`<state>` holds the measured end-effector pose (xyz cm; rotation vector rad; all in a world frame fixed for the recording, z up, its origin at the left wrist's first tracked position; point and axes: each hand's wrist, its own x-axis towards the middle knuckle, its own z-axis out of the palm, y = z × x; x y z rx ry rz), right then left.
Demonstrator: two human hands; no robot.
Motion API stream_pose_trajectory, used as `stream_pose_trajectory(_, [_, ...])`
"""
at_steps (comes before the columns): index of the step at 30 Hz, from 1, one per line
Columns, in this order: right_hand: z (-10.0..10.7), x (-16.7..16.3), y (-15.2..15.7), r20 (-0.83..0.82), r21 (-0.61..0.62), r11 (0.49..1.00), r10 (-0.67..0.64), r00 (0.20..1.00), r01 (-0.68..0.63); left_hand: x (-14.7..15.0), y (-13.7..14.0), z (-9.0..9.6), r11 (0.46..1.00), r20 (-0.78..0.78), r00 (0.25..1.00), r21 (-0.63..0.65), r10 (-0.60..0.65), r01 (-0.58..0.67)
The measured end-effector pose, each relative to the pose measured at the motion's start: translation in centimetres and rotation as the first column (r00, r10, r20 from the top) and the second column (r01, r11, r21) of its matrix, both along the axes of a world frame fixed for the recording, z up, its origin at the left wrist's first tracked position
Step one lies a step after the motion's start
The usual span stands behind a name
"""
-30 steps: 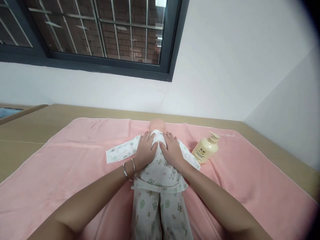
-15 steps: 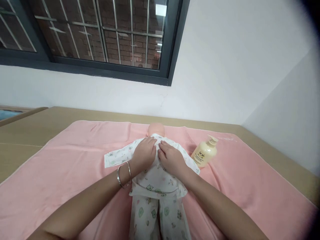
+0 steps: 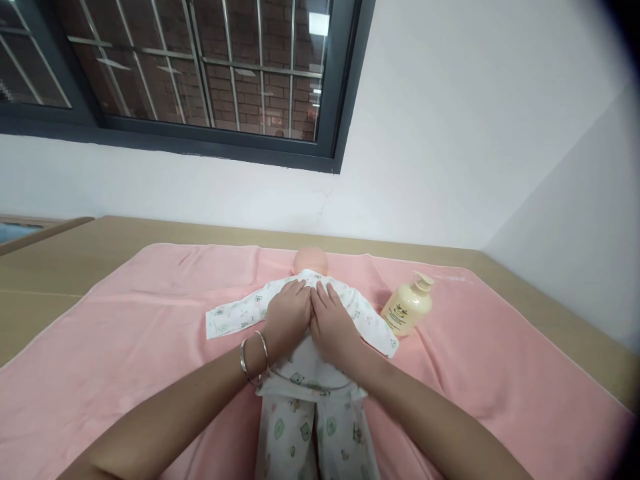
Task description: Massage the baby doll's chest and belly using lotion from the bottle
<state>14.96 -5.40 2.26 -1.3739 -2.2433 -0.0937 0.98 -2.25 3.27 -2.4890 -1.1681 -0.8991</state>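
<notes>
A baby doll (image 3: 310,261) in a white printed top (image 3: 313,363) and matching trousers (image 3: 286,427) lies on a pink towel (image 3: 150,373), its head toward the wall. My left hand (image 3: 287,313), with silver bangles (image 3: 255,357) at the wrist, rests flat on the upper middle of the top. Beside it my right hand (image 3: 334,323) also lies flat on the cloth, fingers stretched out. The two hands touch along their inner edges. Neither holds anything. Both sleeves spread outward, and the cloth under my palms is hidden.
A pale yellow pump bottle (image 3: 407,307) stands on the towel by the doll's right-hand sleeve. The towel covers a tan tabletop (image 3: 55,267) that meets a white wall (image 3: 425,167). Above is a dark-framed window (image 3: 220,143) with metal bars.
My hands have come together at the middle of the top, the right one moving left against the left one. The right-hand sleeve shows more. The bottle stays in place.
</notes>
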Motion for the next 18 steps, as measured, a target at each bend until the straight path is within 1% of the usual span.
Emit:
stream_pose_trajectory(2, [0.2,0.4,0.5,-0.046,-0.023,1.000,-0.009,0.999,0.008,-0.1,0.3,0.3,0.997,0.082,0.995,-0.051,0.054,-0.050])
stream_pose_trajectory(4, [0.4,1.4,1.9,-0.100,-0.096,0.992,-0.090,0.991,0.080,-0.2,1.0,0.2,0.985,0.140,0.983,-0.140,0.122,-0.102])
stream_pose_trajectory(6, [0.6,2.5,3.4,-0.106,-0.159,0.977,-0.159,0.982,0.141,-0.2,1.6,-0.1,0.970,0.153,0.976,-0.214,0.153,-0.118])
stream_pose_trajectory(7, [0.6,2.8,4.0,-0.099,-0.177,0.971,-0.180,0.979,0.161,-0.2,1.8,-0.4,0.965,0.154,0.974,-0.228,0.164,-0.126])
stream_pose_trajectory(9, [0.6,2.7,4.2,-0.078,-0.187,0.961,-0.220,0.972,0.203,0.0,1.7,-0.9,0.968,0.148,0.973,-0.207,0.177,-0.145])
stream_pose_trajectory(11, [0.4,1.8,3.3,-0.051,-0.163,0.957,-0.250,0.967,0.239,0.2,1.2,-1.0,0.979,0.128,0.978,-0.143,0.164,-0.146])
stream_pose_trajectory(12, [0.4,1.2,2.5,-0.037,-0.138,0.962,-0.243,0.969,0.236,0.3,0.8,-0.9,0.986,0.107,0.985,-0.114,0.133,-0.121])
stream_pose_trajectory(13, [0.3,0.7,1.6,-0.025,-0.107,0.972,-0.211,0.977,0.207,0.3,0.4,-0.6,0.992,0.084,0.992,-0.096,0.090,-0.082])
stream_pose_trajectory(15, [0.5,-0.2,0.1,-0.023,-0.052,0.994,-0.100,0.995,0.099,0.2,-0.2,0.2,0.996,0.055,0.998,-0.089,0.006,-0.001])
stream_pose_trajectory(16, [0.6,-0.3,-0.4,-0.040,-0.035,0.998,-0.059,0.997,0.058,0.1,-0.3,0.5,0.995,0.057,0.998,-0.103,-0.015,0.021])
stream_pose_trajectory(17, [0.8,-0.3,-0.6,-0.068,-0.031,0.999,-0.047,0.997,0.045,0.1,-0.3,0.9,0.992,0.074,0.997,-0.123,-0.012,0.021])
stream_pose_trajectory(18, [1.1,-0.1,-0.5,-0.104,-0.037,0.997,-0.065,0.992,0.062,0.0,-0.2,1.1,0.989,0.103,0.995,-0.145,0.012,0.003])
